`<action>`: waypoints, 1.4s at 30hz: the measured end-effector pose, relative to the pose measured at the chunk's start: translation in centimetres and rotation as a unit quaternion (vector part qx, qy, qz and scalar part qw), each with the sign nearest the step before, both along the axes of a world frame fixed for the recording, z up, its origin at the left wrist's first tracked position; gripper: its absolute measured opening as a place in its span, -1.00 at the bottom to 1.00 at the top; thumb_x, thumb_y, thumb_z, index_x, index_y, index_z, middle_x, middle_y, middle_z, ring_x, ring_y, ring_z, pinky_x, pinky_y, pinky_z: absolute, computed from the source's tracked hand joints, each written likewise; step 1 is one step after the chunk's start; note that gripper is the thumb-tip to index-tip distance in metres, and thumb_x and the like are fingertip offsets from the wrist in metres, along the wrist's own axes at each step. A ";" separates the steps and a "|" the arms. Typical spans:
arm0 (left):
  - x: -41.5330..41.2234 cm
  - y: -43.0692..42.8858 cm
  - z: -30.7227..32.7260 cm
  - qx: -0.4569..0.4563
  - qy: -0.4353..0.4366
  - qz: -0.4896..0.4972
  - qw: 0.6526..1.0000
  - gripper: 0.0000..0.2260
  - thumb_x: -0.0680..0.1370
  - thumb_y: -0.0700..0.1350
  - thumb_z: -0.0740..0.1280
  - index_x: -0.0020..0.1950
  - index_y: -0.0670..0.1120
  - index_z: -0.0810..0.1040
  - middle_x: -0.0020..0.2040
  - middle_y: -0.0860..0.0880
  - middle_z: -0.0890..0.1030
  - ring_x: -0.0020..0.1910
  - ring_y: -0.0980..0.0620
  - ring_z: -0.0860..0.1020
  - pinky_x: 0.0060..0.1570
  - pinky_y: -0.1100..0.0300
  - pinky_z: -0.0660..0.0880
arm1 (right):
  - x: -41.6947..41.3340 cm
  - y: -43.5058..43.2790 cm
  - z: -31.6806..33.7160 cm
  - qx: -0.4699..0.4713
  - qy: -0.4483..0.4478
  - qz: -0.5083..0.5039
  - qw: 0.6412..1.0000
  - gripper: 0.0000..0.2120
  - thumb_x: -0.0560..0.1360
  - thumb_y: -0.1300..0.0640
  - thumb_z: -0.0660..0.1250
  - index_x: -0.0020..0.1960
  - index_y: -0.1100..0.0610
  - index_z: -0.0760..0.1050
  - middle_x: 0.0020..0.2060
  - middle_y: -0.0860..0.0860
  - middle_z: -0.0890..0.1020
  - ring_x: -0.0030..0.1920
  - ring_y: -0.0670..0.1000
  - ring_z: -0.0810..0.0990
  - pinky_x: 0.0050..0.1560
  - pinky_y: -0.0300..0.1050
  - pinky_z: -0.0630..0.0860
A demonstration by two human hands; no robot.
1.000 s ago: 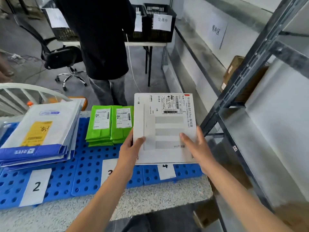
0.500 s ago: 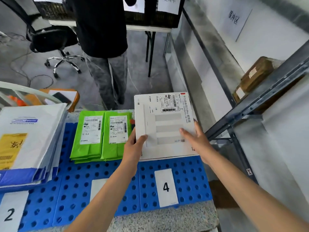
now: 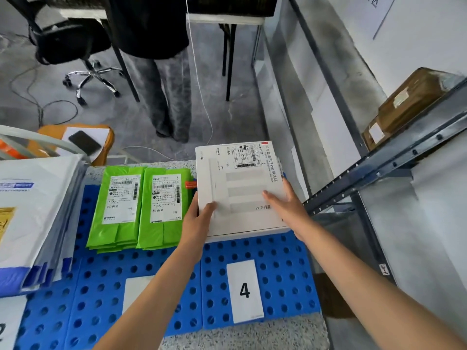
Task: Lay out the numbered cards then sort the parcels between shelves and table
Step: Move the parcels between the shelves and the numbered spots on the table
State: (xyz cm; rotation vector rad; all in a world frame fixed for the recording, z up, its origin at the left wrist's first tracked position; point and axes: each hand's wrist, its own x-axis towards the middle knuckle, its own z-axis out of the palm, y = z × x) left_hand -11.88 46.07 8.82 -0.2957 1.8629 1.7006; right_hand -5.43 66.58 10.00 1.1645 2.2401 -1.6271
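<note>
Head view: flat white labelled box (image 3: 240, 188).

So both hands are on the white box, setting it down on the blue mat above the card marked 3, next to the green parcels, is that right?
Not quite: the card below the white box is marked 4, as the head view shows. The rest holds: the left hand and right hand are on the box over the blue mat, beside the green parcels.
</note>
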 end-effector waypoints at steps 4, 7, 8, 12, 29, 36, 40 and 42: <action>-0.3 -0.2 -0.4 -0.009 0.011 -0.033 0.999 -0.57 0.60 -0.03 0.26 0.46 0.17 0.32 0.26 0.11 0.54 0.19 0.06 0.50 0.18 0.12 0.43 | 0.1 0.0 0.0 0.000 0.006 -0.005 1.000 -0.23 0.49 -0.21 0.33 0.55 -0.15 -0.01 0.46 -0.16 0.31 0.41 -0.01 0.34 0.34 -0.05 0.30; -0.8 -0.4 -0.1 -0.025 0.028 -0.069 0.997 -0.63 0.62 -0.04 0.24 0.43 0.15 0.35 0.11 0.16 0.56 -0.02 0.15 0.52 -0.14 0.26 0.45 | 0.1 -0.2 0.6 0.009 0.001 -0.010 1.000 -0.27 0.53 -0.15 0.30 0.56 -0.09 -0.01 0.46 -0.12 0.29 0.42 0.01 0.32 0.27 -0.11 0.29; -0.9 -0.5 0.0 -0.028 0.031 -0.077 0.996 -0.64 0.62 -0.05 0.23 0.42 0.14 0.35 0.04 0.17 0.56 -0.08 0.16 0.51 -0.20 0.29 0.44 | 0.2 -0.3 0.8 0.015 -0.003 -0.009 1.000 -0.29 0.54 -0.15 0.28 0.56 -0.07 0.01 0.47 -0.10 0.29 0.43 0.02 0.31 0.30 -0.09 0.29; -1.3 -0.7 0.5 -0.040 0.038 -0.097 0.994 -0.74 0.63 -0.09 0.19 0.33 0.03 0.42 -0.06 0.14 0.54 -0.15 0.18 0.49 -0.29 0.31 0.37 | 0.7 -0.3 1.3 0.023 -0.019 0.006 1.000 -0.42 0.57 -0.18 0.21 0.51 -0.03 0.15 0.41 -0.06 0.38 0.24 -0.05 0.42 0.17 -0.13 0.34; -3.9 1.9 12.7 -0.253 0.468 -0.426 0.732 -0.40 0.61 0.01 0.23 0.55 -0.21 0.09 0.57 -0.13 0.08 0.56 -0.04 -0.01 0.48 0.17 -0.04 | 2.4 -3.0 14.7 0.409 0.016 0.208 0.888 -0.50 0.57 -0.07 0.25 0.46 0.02 0.24 0.43 -0.10 0.30 0.33 -0.03 0.42 0.25 -0.06 0.41; -0.8 1.5 20.4 -0.248 0.599 -0.447 0.617 -0.42 0.61 0.05 0.21 0.56 -0.13 0.11 0.56 -0.04 0.13 0.54 0.03 0.05 0.46 0.13 0.12 | 7.2 -2.5 20.9 0.503 0.012 0.195 0.842 -0.41 0.53 -0.20 0.25 0.48 0.00 0.23 0.43 -0.07 0.34 0.35 0.03 0.42 0.27 0.04 0.43; 4.0 1.5 23.9 -0.232 0.629 -0.454 0.587 -0.41 0.61 0.05 0.23 0.56 -0.11 0.12 0.56 -0.04 0.14 0.54 0.01 0.07 0.48 0.14 0.08 | 13.0 -4.0 23.8 0.547 0.006 0.174 0.819 -0.40 0.53 -0.21 0.24 0.48 0.00 0.21 0.43 -0.08 0.32 0.33 0.03 0.43 0.25 0.01 0.45; 6.8 1.5 25.3 -0.225 0.637 -0.459 0.577 -0.41 0.60 0.04 0.24 0.55 -0.12 0.13 0.55 -0.05 0.17 0.54 0.00 0.09 0.48 0.12 0.10 | 16.6 -5.0 24.8 0.560 0.005 0.167 0.811 -0.41 0.54 -0.19 0.24 0.48 0.00 0.21 0.43 -0.09 0.32 0.31 0.02 0.45 0.23 0.00 0.46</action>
